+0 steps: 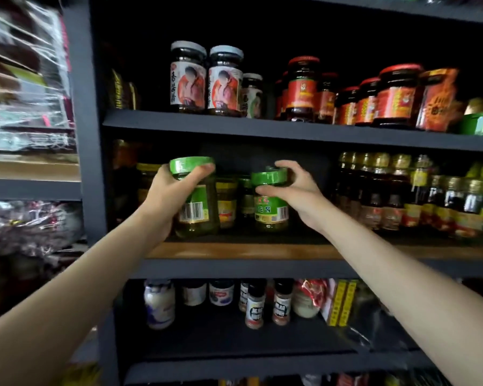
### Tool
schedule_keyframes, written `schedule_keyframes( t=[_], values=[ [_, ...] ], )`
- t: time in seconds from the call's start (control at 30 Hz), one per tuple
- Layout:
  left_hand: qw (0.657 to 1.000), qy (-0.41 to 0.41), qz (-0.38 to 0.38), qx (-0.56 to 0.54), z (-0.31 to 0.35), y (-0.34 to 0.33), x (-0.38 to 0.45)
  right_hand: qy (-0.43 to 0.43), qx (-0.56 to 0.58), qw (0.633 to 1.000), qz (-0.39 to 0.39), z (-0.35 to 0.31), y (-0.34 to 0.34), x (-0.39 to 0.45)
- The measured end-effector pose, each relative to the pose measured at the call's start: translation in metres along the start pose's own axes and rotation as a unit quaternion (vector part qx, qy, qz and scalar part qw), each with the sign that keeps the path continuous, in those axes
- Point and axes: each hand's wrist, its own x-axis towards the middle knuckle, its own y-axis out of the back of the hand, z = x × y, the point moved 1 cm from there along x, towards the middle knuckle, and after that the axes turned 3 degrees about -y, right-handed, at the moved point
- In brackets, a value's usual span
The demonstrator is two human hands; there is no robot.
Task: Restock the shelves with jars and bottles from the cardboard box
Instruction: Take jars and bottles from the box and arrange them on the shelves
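Note:
Two green-lidded glass jars stand at the front of the middle shelf (234, 250). My left hand (170, 196) grips the left jar (197, 210) just below its lid, the barcode facing me. My right hand (293, 188) holds the right jar (271, 210) around its green lid, fingers curled over the top and thumb under the rim. Both jars sit low over the wooden shelf board; I cannot tell whether they touch it. The cardboard box is out of view.
Yellow-labelled jars (226, 201) stand behind the two green ones. Dark bottles (388, 196) fill the shelf's right part. Red-lidded and white-lidded jars (188, 79) line the shelf above; spice shakers (282, 302) and a white bottle (159, 305) sit below. Wrapped goods (25, 79) lie left.

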Motion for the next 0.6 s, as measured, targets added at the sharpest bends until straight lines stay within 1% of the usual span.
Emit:
schedule_keyframes(
  t=[0.07, 0.13, 0.27, 0.33, 0.37, 0.4, 0.5, 0.6],
  values=[
    [0.999, -0.001, 0.014, 0.034, -0.003, 0.010, 0.004, 0.008, -0.026, 1.000, -0.015, 0.008, -0.009, 0.008],
    [0.998, -0.013, 0.014, 0.063, -0.004, 0.014, 0.007, 0.001, -0.028, 0.999, -0.034, 0.016, -0.015, 0.012],
    [0.997, -0.020, 0.009, 0.078, -0.009, 0.017, 0.016, -0.042, 0.014, 0.998, -0.054, 0.030, -0.016, 0.020],
    [0.995, -0.023, -0.001, 0.093, -0.009, 0.016, 0.018, -0.078, 0.022, 0.993, -0.080, 0.027, -0.013, 0.021],
    [0.995, -0.028, -0.010, 0.095, -0.010, 0.015, 0.020, -0.090, 0.002, 0.991, -0.094, 0.024, -0.010, 0.022],
    [0.995, -0.033, -0.016, 0.096, -0.011, 0.015, 0.021, -0.095, -0.049, 0.989, -0.101, 0.019, -0.008, 0.023],
    [0.994, -0.032, -0.019, 0.099, -0.016, 0.013, 0.028, -0.074, -0.217, 0.972, -0.057, 0.008, -0.006, 0.032],
    [0.995, -0.028, -0.018, 0.098, -0.026, 0.008, 0.034, -0.053, -0.287, 0.956, -0.040, 0.005, -0.011, 0.039]
  ],
)
